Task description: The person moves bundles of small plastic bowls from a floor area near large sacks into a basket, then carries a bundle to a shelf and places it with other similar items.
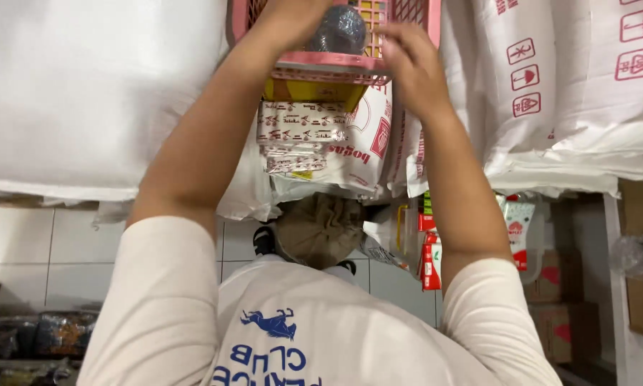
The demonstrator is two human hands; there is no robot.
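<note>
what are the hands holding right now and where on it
Both hands are at a dark plastic-wrapped bundle in the pink basket: left hand on its left side, right hand on its right. A firm grip cannot be told.

shirt: cream-white short-sleeved cotton T-shirt [321, 322], loose fit
sleeves: wide, hemmed above the elbow; left sleeve [160, 300] at 8 o'clock, right sleeve [497, 314] at 4 o'clock
print: blue animal figure [270, 323] on the chest, blue block lettering under it at 6 o'clock
forearms: bare, no watch or bands
left hand [293, 21]: no glove
right hand [414, 68]: no glove, no rings visible
</note>
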